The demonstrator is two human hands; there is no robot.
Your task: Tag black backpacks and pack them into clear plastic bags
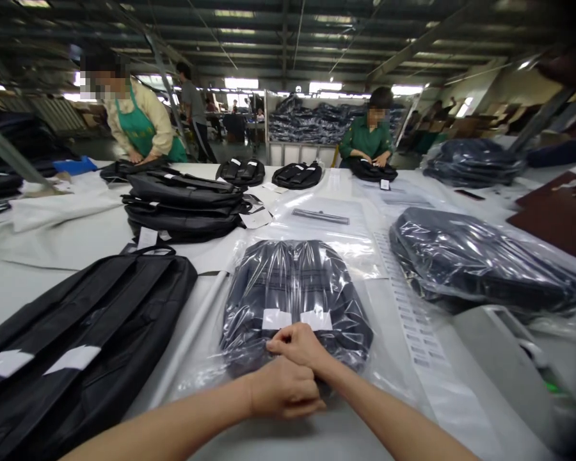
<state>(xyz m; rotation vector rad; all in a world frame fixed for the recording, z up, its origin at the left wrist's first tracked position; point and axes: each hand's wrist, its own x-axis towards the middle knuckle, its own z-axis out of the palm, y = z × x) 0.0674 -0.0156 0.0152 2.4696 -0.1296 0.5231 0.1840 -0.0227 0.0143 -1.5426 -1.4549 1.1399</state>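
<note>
Head view: left hand (287,389), right hand (295,347) curled at film-wrapped backpack (295,278); grip indeterminable. Wrapping apparently underway, needing smoothing next.

Bagged backpack (295,282) partly behind right fingers (279,346)

I read a low lane along the right side of the central bagged backpack (338,288), over the flat label strip (415,326); the right-hand bagged backpack (461,256) and grey device (504,365) bound its outer side. On the left, the unwrapped black backpack (100,314) leaves me a narrower gap. Ahead, I can cross above the flat plastic bags (326,230); the backpack stack (185,218) obstructs far left. My left hand (285,387) and right hand (295,346) block the near edge.
</note>
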